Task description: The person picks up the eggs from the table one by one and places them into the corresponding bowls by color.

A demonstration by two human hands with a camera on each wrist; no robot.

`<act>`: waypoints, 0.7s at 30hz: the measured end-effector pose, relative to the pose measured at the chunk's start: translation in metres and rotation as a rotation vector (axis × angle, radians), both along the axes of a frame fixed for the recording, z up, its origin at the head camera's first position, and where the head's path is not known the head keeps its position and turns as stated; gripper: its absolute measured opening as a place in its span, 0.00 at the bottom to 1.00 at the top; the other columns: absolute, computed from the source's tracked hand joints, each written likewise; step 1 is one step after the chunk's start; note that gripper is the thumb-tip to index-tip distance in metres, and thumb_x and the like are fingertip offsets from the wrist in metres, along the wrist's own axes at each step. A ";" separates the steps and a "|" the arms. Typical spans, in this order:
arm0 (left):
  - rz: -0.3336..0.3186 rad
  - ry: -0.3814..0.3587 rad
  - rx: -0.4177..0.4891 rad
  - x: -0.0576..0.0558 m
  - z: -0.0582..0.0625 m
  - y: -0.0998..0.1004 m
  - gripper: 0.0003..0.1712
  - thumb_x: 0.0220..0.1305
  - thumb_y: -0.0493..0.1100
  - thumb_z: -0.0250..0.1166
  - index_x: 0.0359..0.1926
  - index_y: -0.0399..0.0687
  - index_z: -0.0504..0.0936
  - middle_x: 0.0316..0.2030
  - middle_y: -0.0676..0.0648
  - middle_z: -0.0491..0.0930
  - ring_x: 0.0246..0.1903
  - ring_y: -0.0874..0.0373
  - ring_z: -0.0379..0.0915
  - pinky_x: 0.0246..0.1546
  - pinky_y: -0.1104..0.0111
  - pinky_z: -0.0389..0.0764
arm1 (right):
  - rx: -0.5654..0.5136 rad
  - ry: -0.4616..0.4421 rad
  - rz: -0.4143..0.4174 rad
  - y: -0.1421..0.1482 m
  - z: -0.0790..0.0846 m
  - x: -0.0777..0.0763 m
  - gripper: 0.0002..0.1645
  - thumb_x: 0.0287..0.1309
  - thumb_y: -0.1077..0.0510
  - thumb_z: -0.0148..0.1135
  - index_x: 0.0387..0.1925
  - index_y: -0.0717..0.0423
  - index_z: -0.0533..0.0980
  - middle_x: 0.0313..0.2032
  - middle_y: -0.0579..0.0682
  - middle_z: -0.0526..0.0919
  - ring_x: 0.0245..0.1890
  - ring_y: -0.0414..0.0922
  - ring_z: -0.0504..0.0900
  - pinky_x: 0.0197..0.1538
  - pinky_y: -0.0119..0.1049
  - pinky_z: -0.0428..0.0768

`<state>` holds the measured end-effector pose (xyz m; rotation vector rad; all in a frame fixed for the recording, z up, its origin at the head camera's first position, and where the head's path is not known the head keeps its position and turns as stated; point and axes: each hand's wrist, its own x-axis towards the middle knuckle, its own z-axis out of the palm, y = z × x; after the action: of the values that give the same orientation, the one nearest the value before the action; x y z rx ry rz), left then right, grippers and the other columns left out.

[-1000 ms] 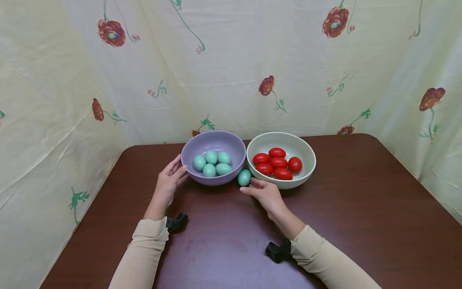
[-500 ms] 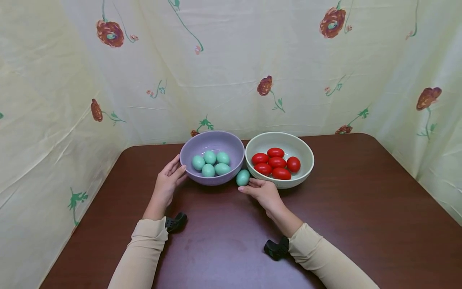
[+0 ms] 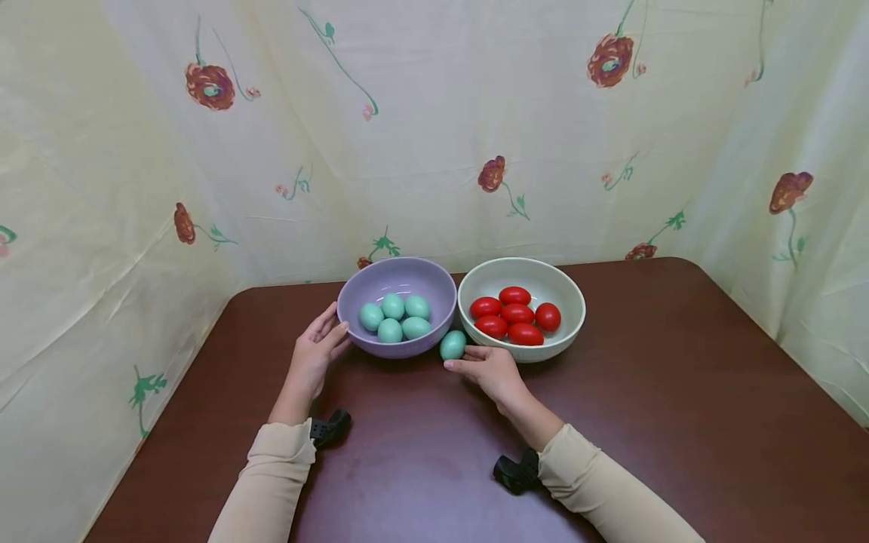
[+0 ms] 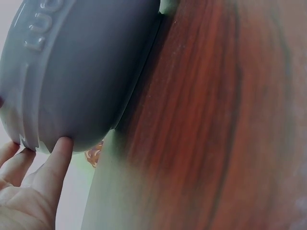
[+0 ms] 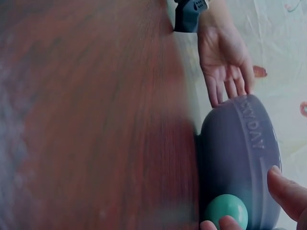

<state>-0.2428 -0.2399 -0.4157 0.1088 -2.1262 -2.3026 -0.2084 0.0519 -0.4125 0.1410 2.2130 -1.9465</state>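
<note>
A purple bowl [image 3: 400,349] with several pale green eggs [image 3: 390,330] stands at the back of the table. My left hand [image 3: 316,353] touches its left side with fingertips and thumb; the left wrist view shows them against the bowl's outer wall [image 4: 86,81]. Close by on the right is a pale green-white bowl [image 3: 577,302] with several red eggs [image 3: 526,334]. One loose green egg [image 3: 452,345] lies in front, between the two bowls. My right hand [image 3: 494,373] has its fingertips at this egg; the right wrist view shows the thumb [image 5: 283,191] apart from it.
The dark brown table [image 3: 652,392] reaches to a floral curtain [image 3: 421,136] right behind the bowls. A black wrist device is on each arm, the left one [image 3: 330,429] and the right one [image 3: 517,472] both just above the tabletop.
The head view has shifted slightly, so everything sits a little lower and further left. Both hands, the bowls and the loose egg keep nearly the same positions relative to each other.
</note>
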 end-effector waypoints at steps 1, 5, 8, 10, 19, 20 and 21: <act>-0.001 -0.001 0.004 0.000 -0.001 0.000 0.36 0.63 0.45 0.60 0.70 0.54 0.57 0.70 0.49 0.53 0.65 0.53 0.59 0.57 0.61 0.71 | 0.009 0.001 -0.003 0.000 -0.001 0.000 0.29 0.48 0.56 0.69 0.52 0.65 0.76 0.48 0.60 0.81 0.42 0.45 0.83 0.50 0.40 0.81; -0.005 0.002 0.005 0.000 -0.001 -0.001 0.35 0.64 0.44 0.59 0.70 0.54 0.57 0.70 0.50 0.53 0.65 0.53 0.59 0.57 0.60 0.71 | 0.066 0.010 -0.019 0.000 -0.001 0.001 0.27 0.47 0.54 0.70 0.49 0.64 0.78 0.45 0.58 0.83 0.38 0.44 0.83 0.47 0.39 0.82; -0.005 0.017 0.009 -0.002 0.000 -0.001 0.36 0.64 0.44 0.59 0.70 0.54 0.57 0.70 0.49 0.53 0.65 0.53 0.59 0.57 0.60 0.71 | 0.077 0.019 -0.033 -0.001 0.000 -0.001 0.26 0.47 0.53 0.70 0.48 0.62 0.79 0.44 0.57 0.83 0.39 0.46 0.82 0.47 0.39 0.82; -0.005 0.022 0.009 -0.004 0.000 -0.001 0.36 0.64 0.44 0.60 0.70 0.53 0.56 0.71 0.48 0.53 0.65 0.53 0.59 0.57 0.60 0.71 | 0.083 0.037 -0.036 -0.001 0.001 -0.002 0.25 0.48 0.53 0.70 0.48 0.62 0.79 0.44 0.57 0.83 0.42 0.47 0.80 0.47 0.39 0.81; -0.003 -0.003 -0.004 0.001 -0.002 0.000 0.36 0.64 0.44 0.59 0.70 0.54 0.57 0.71 0.50 0.53 0.66 0.54 0.58 0.57 0.61 0.72 | 0.099 0.106 -0.033 -0.003 -0.002 0.001 0.24 0.49 0.57 0.69 0.48 0.65 0.78 0.45 0.59 0.83 0.49 0.51 0.78 0.51 0.41 0.79; -0.003 0.004 -0.004 0.002 -0.001 0.000 0.35 0.64 0.44 0.60 0.70 0.54 0.57 0.71 0.49 0.53 0.66 0.54 0.58 0.57 0.61 0.72 | 0.095 0.114 -0.034 -0.003 -0.003 0.001 0.25 0.49 0.57 0.69 0.48 0.66 0.78 0.45 0.60 0.83 0.49 0.51 0.79 0.51 0.42 0.79; -0.001 0.009 -0.003 0.002 -0.001 0.001 0.35 0.64 0.44 0.60 0.70 0.54 0.57 0.71 0.49 0.53 0.66 0.54 0.58 0.57 0.61 0.72 | 0.093 0.122 -0.031 -0.003 -0.003 0.001 0.25 0.49 0.57 0.69 0.49 0.66 0.77 0.46 0.60 0.82 0.48 0.51 0.79 0.52 0.42 0.79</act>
<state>-0.2407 -0.2390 -0.4164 0.0974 -2.1266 -2.2956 -0.2078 0.0487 -0.4155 0.0721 2.3935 -1.9159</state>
